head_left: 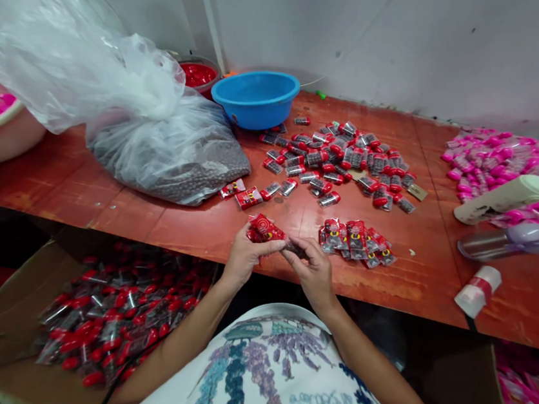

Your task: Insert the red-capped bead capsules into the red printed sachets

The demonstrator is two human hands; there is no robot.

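Just over the table's front edge, my left hand (242,258) is closed around a red printed packet (265,228) with a yellow-and-black mark. My right hand (314,271) pinches the dark end of what is held, at the packet's right side; whether that end is part of the packet or a separate piece, I cannot tell. To the right lies an overlapping group of similar red packets (357,239). Two more packets (249,198) lie beyond my left hand. Behind them spreads a pile of small clear tubes with red caps and dark contents (318,158).
A clear plastic bag of dark beads (181,166) slumps at left, beside a blue basin (254,100). Pink-capped pieces (492,162), a pale bottle (503,199), a tumbler (488,243) and a white roll (478,290) occupy the right. Below stands a cardboard box (7,321) of red-capped tubes.
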